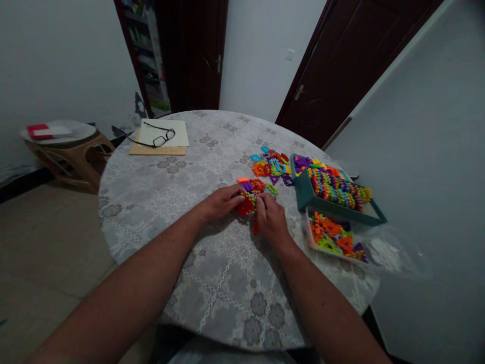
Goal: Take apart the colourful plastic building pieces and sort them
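My left hand (224, 199) is closed, its fingertips on the left side of a cluster of small toothed plastic building pieces (248, 203) in red, purple, orange and yellow-green. At the cluster's right side, my right hand (271, 218) is closed in a pinch on the pieces. Its fingers hide part of what it grips, and which pieces are joined I cannot tell. Just beyond the hands lies a loose pile of similar pieces (262, 168) in orange, blue, red and purple.
A green box (303, 194) of colourful assembled pieces stands at the right, with a clear plastic tub (309, 237) of loose pieces before it. Eyeglasses (159, 142) rest on papers (180, 132) at the back left. A patterned cloth covers the round table (223, 283). A stool (81, 156) stands left.
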Action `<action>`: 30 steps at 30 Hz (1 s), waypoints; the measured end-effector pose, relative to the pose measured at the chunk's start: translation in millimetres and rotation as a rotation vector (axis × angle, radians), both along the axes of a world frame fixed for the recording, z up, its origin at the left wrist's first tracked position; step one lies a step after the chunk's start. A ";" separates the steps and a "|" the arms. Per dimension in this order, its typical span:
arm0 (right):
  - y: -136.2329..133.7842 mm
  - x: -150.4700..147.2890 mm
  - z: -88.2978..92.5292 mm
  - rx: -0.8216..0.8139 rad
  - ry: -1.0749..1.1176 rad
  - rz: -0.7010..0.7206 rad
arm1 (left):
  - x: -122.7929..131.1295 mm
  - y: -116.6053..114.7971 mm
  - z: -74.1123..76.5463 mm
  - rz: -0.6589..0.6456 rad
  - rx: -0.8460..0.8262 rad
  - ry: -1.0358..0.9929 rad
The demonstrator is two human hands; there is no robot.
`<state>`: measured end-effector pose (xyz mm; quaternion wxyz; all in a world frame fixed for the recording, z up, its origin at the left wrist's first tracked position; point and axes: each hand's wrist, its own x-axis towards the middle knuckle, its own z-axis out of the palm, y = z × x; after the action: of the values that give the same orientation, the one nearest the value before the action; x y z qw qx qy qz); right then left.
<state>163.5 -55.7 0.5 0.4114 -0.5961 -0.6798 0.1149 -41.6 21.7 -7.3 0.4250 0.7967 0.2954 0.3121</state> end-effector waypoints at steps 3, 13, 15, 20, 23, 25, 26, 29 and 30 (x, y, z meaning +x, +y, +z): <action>-1.5 -1.1 1.4 -0.046 0.087 0.043 | -0.1 -0.5 0.9 0.004 0.056 0.004; 0.6 -3.1 4.9 -0.174 0.111 0.095 | 4.9 -6.6 14.1 -0.037 0.032 0.024; 1.9 0.1 14.6 -0.188 0.136 0.101 | 3.0 -5.6 16.3 0.002 0.001 0.035; -4.9 31.1 56.6 -0.145 0.098 -0.011 | -3.9 -3.7 22.1 0.214 -0.027 0.070; -9.5 77.8 84.7 -0.066 -0.012 -0.134 | -5.6 -3.4 24.3 0.317 -0.011 0.084; -8.8 121.8 101.3 -0.013 -0.145 -0.282 | -5.8 -2.4 24.0 0.338 0.009 0.099; -7.2 146.7 108.6 0.004 -0.225 -0.382 | -5.8 -1.7 23.5 0.340 0.023 0.110; 0.4 224.2 124.6 -0.114 -0.436 -0.665 | -5.5 0.5 21.9 0.338 0.062 0.147; 3.0 248.2 127.3 -0.193 -0.498 -0.750 | -5.2 1.0 21.6 0.340 0.071 0.158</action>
<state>411.7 -52.6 127.8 0.1913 -0.8459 -0.4817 -0.1260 -46.8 22.7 14.3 0.3134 0.7717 0.4470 0.3262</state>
